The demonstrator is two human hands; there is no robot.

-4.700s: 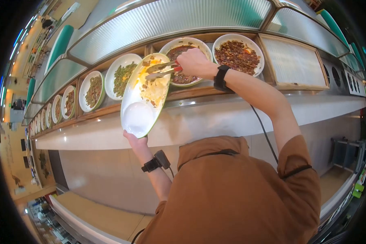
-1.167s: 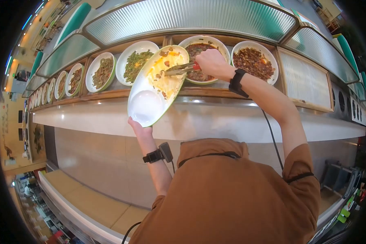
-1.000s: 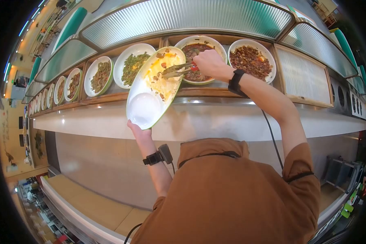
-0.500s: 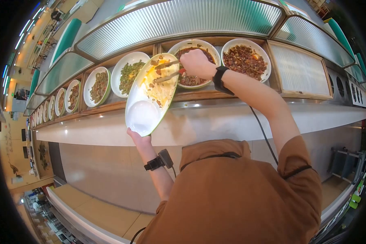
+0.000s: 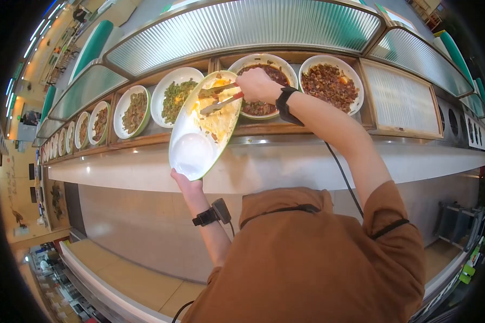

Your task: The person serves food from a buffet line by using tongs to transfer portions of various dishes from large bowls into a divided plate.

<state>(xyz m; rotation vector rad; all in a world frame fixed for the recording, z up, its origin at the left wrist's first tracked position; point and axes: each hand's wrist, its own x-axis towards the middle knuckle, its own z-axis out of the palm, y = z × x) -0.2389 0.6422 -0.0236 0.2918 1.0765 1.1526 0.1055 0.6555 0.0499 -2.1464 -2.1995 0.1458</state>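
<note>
My left hand [image 5: 187, 183] grips the near end of a long oval plate [image 5: 182, 134], white with a green outer side. The plate is tilted, and its far half bears yellow and orange food [image 5: 214, 119] with brown bits. A small white bowl-like round [image 5: 193, 152] sits at its near end. In my right hand [image 5: 260, 85] is a pair of tongs [image 5: 221, 102] with reddish handles, its tips over the yellow food. Behind that hand stands a white bowl of dark red-brown sauce [image 5: 277, 75], partly covered by the hand.
Right of the sauce bowl is a bowl of chopped reddish food [image 5: 328, 86]. To the left, a bowl of green chopped food [image 5: 177, 99] begins a row of several bowls in a wooden frame. A ribbed glass guard [image 5: 242, 32] rises behind; a pale counter ledge [image 5: 285, 161] runs in front.
The tong tips have shifted slightly over the plate, and some brown pieces near them no longer show. The whole view has moved a little; both hands keep their holds.
</note>
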